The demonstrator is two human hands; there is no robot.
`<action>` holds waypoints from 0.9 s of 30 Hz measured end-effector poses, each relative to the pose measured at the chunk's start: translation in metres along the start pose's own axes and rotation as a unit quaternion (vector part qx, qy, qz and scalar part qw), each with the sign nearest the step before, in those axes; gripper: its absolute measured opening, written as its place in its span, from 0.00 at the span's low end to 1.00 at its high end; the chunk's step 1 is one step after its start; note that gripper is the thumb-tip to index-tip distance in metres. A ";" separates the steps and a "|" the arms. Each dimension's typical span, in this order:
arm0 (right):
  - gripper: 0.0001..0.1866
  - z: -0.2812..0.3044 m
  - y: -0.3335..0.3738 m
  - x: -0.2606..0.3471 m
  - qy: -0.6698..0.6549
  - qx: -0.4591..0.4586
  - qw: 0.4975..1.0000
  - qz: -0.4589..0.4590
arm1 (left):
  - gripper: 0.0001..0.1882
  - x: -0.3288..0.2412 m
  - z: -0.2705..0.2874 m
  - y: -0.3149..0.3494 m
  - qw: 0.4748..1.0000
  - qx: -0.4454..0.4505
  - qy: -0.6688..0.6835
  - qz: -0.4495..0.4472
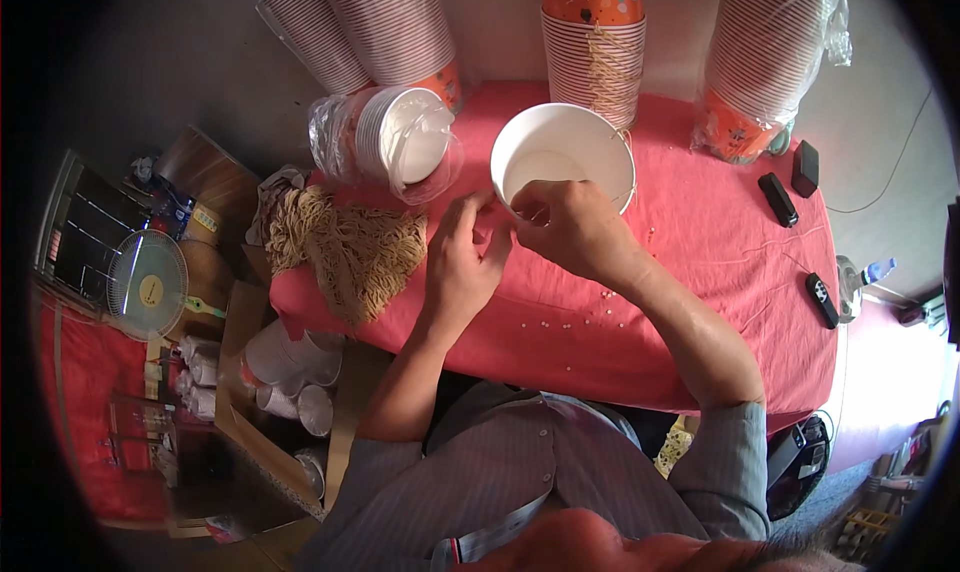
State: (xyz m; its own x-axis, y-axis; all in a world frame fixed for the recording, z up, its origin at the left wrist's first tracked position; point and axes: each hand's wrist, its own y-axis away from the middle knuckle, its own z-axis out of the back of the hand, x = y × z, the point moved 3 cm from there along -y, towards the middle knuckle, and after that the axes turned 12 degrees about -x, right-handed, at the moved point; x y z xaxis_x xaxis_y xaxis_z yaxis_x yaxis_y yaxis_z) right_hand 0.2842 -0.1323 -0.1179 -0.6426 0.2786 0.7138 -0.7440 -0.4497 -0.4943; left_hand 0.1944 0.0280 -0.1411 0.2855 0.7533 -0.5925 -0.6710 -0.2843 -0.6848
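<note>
A white paper bucket point(600, 132) stands on the pink-red tablecloth with its mouth facing up. Both hands meet at its near left rim. My right hand point(580, 227) is closed in a pinch at the rim, its fingertips partly hidden. My left hand point(462, 267) curls in from the left, its index finger and thumb by the same spot; whatever small thing they grip is too small to make out. A thin pale cord point(631, 162) hangs at the bucket's right rim. Small white beads point(567, 326) lie scattered on the cloth near my right forearm.
A heap of tan cords point(350, 252) hangs over the left table edge. Wrapped white tubs point(400, 137) lie behind it. Tall bucket stacks point(595, 67) line the back. Small black devices point(778, 200) rest at the right. A cardboard box point(240, 372) with cups stands left below.
</note>
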 end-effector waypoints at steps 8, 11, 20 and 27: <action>0.12 0.002 0.000 0.005 -0.004 -0.002 1.000 -0.011 | 0.11 0.001 -0.004 -0.002 0.995 -0.035 -0.049 -0.085; 0.12 0.004 0.001 0.004 0.017 0.005 1.000 -0.016 | 0.07 0.003 -0.001 0.000 0.999 -0.026 -0.005 -0.027; 0.14 0.010 -0.004 -0.002 0.104 0.082 0.990 -0.050 | 0.03 0.025 0.070 -0.029 0.945 -0.252 0.188 0.087; 0.23 0.007 -0.005 0.012 0.044 0.057 0.997 -0.015 | 0.04 -0.039 0.051 -0.054 0.968 -0.105 0.227 0.029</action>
State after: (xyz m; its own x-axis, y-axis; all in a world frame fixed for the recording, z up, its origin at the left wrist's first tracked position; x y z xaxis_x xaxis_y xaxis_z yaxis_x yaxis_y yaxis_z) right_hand 0.2813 -0.1323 -0.1037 -0.6386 0.3647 0.6777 -0.7399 -0.5332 -0.4102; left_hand 0.1845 0.0443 -0.0586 0.5545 0.4073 -0.7257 -0.5554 -0.4683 -0.6872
